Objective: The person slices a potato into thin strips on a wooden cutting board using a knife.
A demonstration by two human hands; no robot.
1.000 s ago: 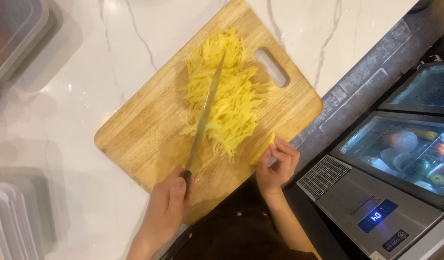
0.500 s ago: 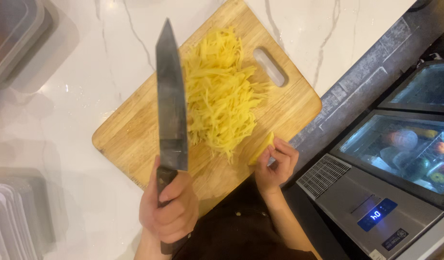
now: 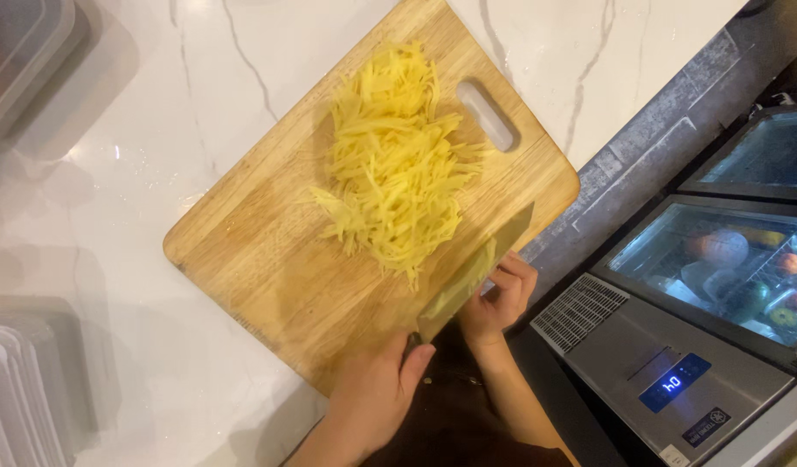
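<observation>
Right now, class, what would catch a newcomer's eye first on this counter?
A heap of yellow shredded strips lies mid-way on the wooden cutting board. At its near edge, the left hand holds a knife beside the right hand.

One head-worn camera looks steeply down, close over the wooden cutting board [image 3: 269, 259] on the white marble counter [image 3: 156, 138]. Both hands enter from the bottom edge, and a glass-topped chiller [image 3: 727, 259] fills the right side.
</observation>
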